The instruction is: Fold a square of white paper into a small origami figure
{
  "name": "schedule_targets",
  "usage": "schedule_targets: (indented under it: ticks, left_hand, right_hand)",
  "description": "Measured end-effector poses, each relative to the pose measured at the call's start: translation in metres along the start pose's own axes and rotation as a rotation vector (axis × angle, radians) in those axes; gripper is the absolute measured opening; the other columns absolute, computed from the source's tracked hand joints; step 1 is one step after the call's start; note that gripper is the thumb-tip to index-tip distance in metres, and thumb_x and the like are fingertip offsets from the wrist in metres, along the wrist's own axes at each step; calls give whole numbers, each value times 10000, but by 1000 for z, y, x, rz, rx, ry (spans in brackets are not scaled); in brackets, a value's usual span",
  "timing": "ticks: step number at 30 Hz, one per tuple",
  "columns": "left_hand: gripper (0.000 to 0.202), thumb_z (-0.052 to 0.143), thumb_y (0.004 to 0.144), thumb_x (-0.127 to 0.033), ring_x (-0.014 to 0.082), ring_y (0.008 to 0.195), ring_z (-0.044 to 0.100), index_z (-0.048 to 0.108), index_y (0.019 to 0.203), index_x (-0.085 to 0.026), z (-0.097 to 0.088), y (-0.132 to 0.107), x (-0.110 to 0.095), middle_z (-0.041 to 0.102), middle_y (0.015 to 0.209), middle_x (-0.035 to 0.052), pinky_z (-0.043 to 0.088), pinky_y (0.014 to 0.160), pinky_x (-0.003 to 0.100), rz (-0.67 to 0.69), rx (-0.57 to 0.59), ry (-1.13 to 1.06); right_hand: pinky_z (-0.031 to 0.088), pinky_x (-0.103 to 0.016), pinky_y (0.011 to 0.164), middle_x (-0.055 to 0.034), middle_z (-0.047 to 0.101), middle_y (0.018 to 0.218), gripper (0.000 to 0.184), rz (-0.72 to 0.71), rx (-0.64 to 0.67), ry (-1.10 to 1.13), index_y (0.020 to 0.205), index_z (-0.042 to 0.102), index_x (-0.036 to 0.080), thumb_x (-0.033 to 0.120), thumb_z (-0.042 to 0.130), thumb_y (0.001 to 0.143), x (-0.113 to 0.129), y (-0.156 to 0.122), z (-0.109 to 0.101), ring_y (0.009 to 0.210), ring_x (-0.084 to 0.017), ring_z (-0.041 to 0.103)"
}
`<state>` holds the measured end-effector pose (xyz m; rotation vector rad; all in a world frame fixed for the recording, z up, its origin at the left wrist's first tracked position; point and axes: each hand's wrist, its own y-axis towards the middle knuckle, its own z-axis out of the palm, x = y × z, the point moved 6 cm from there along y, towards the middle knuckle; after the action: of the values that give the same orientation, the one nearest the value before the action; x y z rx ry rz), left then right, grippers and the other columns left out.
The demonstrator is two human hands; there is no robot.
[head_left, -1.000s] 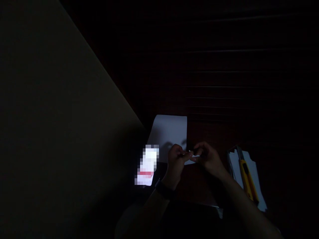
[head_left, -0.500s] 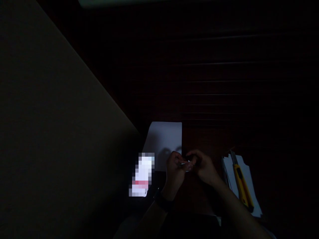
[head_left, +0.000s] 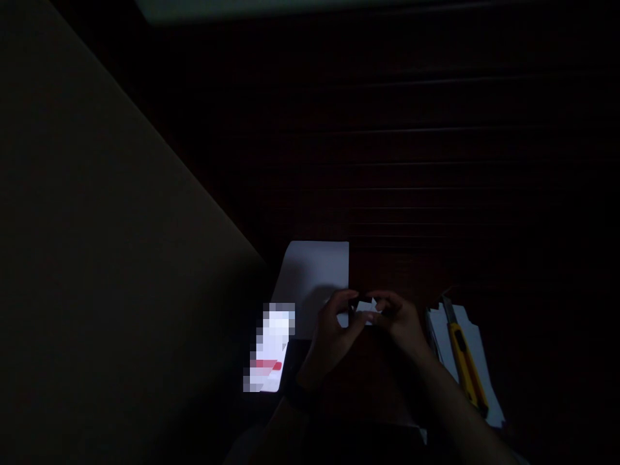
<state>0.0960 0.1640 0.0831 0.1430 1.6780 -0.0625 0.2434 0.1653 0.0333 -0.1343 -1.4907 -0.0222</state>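
Observation:
The scene is very dark. My left hand (head_left: 334,329) and my right hand (head_left: 400,326) meet over a dark red wooden surface (head_left: 382,271), fingers pinched together on a small white piece of paper (head_left: 367,311) held between them. A dark band sits on my left wrist. A white sheet of paper (head_left: 317,271) lies flat just behind and left of my hands.
A lit phone screen (head_left: 271,349) glows left of my left hand. To the right, a yellow utility knife (head_left: 464,361) lies on a stack of white paper pieces (head_left: 479,381). A large tan board (head_left: 97,258) fills the left side.
My hands have stayed together on the small paper, turning it slightly; more white shows between the fingers now. The view has drifted a little, so everything sits lower and further left.

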Motion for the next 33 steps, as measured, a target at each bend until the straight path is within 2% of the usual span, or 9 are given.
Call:
schedule_targets:
  ticks: [4,10,16,20,23,28,33]
  left_hand:
    - [325,682,659,-160,195,844,615,624,976,-200,11,2,12,658,938,45,479,724,277,-88,150,-18]
    - [233,667,682,-199,190,777,618,633,911,-186,16,9,28,668,839,41,470,667,262,-94,50,2]
    - [385,731,611,-212,187,757,612,619,979,-205,24,10,31,660,838,38,462,633,252,-101,89,17]
    - [463,752,566,-200,169,703,600,620,1009,-217,27,10,38,645,788,17,454,581,233,-110,25,28]
    - [460,743,561,-162,162,700,600,618,1002,-210,27,12,42,643,794,18,458,571,224,-113,-16,-20]
    - [416,726,602,-172,166,723,613,599,998,-175,26,13,42,650,844,46,479,603,235,-195,37,-228]
    - [515,747,574,-142,146,647,607,563,1052,-190,25,11,37,641,810,28,474,563,230,-247,89,-305]
  right_hand:
    - [457,-300,621,-8,652,742,229,131,-19,219,766,667,200,250,784,575,-15,1,-3,661,-177,594]
    - [446,-293,642,-6,667,687,116,163,21,305,681,671,194,249,758,630,-13,-1,-1,645,-164,594]
    - [416,-280,543,16,621,557,175,232,-100,396,563,624,187,254,786,573,-21,-1,-9,521,-146,554]
    - [399,-278,497,20,599,520,196,272,-99,432,530,600,190,250,786,545,-25,-1,-7,487,-151,539]
    - [418,-289,526,9,623,572,174,291,-73,454,550,610,196,249,776,549,-25,-2,-2,535,-168,563]
    - [439,-306,586,-13,658,660,129,297,-19,463,635,658,205,300,743,616,-25,-3,6,612,-184,589]
    - [428,-287,578,-19,658,658,124,282,2,427,652,680,186,292,743,636,-24,-2,5,607,-170,577]
